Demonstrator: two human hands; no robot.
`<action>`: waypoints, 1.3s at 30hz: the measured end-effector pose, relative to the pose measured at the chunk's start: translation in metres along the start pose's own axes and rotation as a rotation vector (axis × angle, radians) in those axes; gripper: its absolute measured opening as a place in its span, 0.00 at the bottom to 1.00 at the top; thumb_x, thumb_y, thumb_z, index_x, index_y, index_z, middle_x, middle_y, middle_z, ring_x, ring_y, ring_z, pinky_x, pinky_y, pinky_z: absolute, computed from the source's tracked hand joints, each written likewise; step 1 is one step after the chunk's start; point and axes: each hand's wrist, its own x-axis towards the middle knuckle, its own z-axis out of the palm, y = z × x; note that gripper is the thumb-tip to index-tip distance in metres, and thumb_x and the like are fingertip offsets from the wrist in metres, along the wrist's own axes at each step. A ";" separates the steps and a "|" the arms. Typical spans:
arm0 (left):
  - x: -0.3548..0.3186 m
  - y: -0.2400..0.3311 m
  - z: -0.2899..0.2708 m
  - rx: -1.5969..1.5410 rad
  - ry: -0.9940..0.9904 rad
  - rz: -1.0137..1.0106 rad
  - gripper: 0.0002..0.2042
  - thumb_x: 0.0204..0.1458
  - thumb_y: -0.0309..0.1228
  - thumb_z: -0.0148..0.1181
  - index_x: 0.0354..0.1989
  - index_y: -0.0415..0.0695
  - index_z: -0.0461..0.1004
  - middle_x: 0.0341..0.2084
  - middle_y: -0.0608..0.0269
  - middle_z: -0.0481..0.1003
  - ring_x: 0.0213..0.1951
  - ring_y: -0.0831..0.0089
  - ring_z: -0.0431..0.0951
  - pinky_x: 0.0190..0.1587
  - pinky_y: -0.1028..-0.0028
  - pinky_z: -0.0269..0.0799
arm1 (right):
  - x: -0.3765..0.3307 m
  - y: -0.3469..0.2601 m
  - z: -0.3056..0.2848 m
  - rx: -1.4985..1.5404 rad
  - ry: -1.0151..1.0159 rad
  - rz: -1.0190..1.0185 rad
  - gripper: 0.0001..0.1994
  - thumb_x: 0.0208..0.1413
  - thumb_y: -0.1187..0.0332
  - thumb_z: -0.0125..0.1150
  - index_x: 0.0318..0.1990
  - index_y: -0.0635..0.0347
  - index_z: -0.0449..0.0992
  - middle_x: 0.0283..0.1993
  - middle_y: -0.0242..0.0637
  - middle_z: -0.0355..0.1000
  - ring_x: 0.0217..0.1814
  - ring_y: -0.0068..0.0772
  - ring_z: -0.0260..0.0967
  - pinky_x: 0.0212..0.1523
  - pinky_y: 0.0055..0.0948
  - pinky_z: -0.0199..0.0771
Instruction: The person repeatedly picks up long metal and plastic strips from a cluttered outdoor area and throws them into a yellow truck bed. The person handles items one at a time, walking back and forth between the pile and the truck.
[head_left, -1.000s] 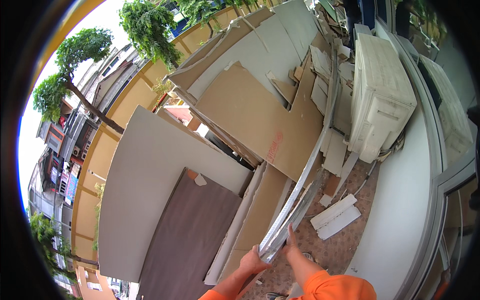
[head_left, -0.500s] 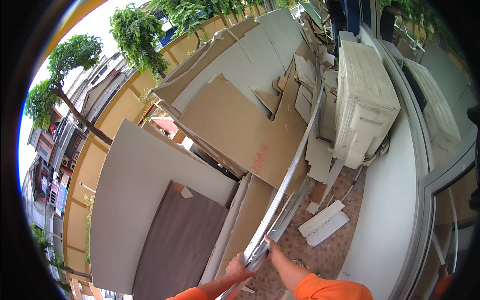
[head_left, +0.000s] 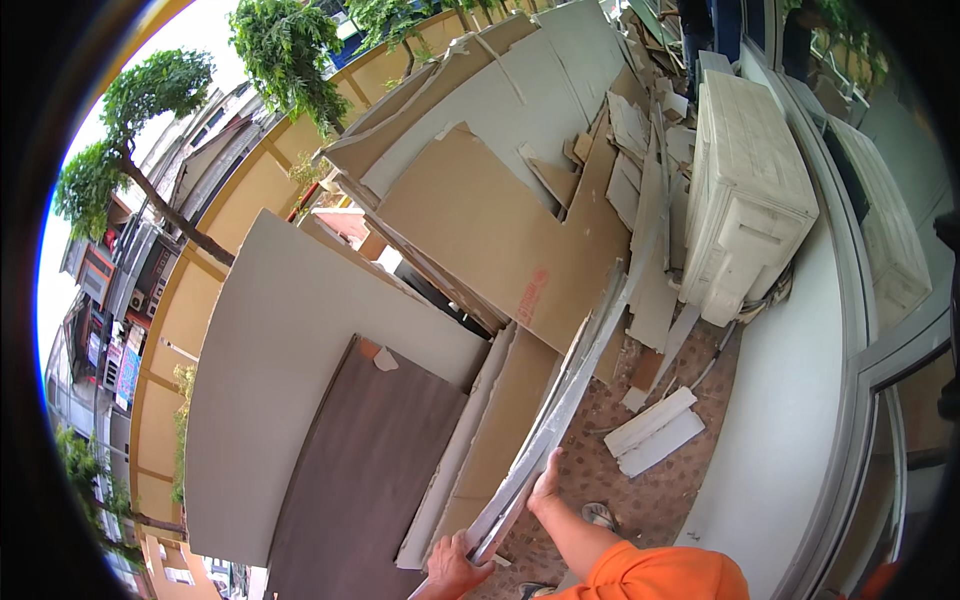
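While both hands are closed on it, a long pale board (head_left: 560, 420) is held on edge at the near end of a leaning stack of sheets. Its lower end is gripped by the left hand (head_left: 458, 565), and its right edge is clasped a little higher by the right hand (head_left: 546, 487). A dark brown panel (head_left: 370, 470) and a large grey sheet (head_left: 300, 330) are seen to the left. Loose white offcuts (head_left: 655, 432) lie on the speckled floor (head_left: 640, 500), near a white air-conditioner unit (head_left: 745, 190).
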 end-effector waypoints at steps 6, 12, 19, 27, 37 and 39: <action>-0.031 -0.033 0.013 -0.010 0.067 0.028 0.40 0.37 0.51 0.72 0.59 0.43 0.70 0.47 0.50 0.71 0.55 0.51 0.71 0.55 0.55 0.72 | -0.001 -0.023 -0.001 -0.200 -0.048 0.071 0.55 0.48 0.26 0.61 0.74 0.57 0.53 0.72 0.44 0.59 0.68 0.50 0.62 0.68 0.53 0.62; -0.071 -0.086 0.029 -0.057 0.137 0.059 0.35 0.40 0.49 0.71 0.56 0.44 0.69 0.47 0.50 0.75 0.50 0.53 0.78 0.52 0.57 0.75 | -0.025 0.015 -0.007 -0.302 -0.154 0.074 0.42 0.57 0.42 0.66 0.71 0.58 0.59 0.68 0.41 0.64 0.68 0.47 0.62 0.68 0.50 0.61; -0.152 -0.189 0.042 -0.189 0.366 0.033 0.34 0.41 0.45 0.72 0.58 0.47 0.69 0.42 0.54 0.75 0.48 0.55 0.78 0.50 0.59 0.76 | -0.120 0.090 0.065 -0.391 -0.405 0.089 0.36 0.58 0.34 0.58 0.56 0.60 0.69 0.47 0.42 0.72 0.48 0.45 0.71 0.55 0.49 0.72; -0.271 -0.330 0.069 -0.184 0.931 -0.034 0.33 0.38 0.40 0.75 0.55 0.48 0.71 0.33 0.61 0.72 0.34 0.61 0.77 0.38 0.64 0.76 | -0.293 0.238 0.142 -0.579 -0.691 0.092 0.43 0.57 0.29 0.54 0.70 0.52 0.59 0.62 0.44 0.66 0.61 0.43 0.67 0.63 0.47 0.68; -0.404 -0.473 0.096 -0.246 1.218 -0.277 0.32 0.34 0.36 0.74 0.54 0.48 0.72 0.34 0.60 0.72 0.34 0.59 0.77 0.37 0.63 0.75 | -0.408 0.437 0.168 -0.601 -1.170 0.286 0.42 0.63 0.34 0.50 0.72 0.58 0.54 0.64 0.48 0.63 0.62 0.49 0.67 0.66 0.51 0.64; -0.422 -0.499 0.102 -0.262 1.221 -0.335 0.33 0.34 0.36 0.74 0.54 0.48 0.72 0.34 0.60 0.72 0.33 0.58 0.77 0.37 0.62 0.75 | -0.423 0.476 0.169 -0.612 -1.236 0.330 0.42 0.64 0.35 0.49 0.73 0.57 0.52 0.64 0.49 0.63 0.61 0.51 0.67 0.65 0.52 0.65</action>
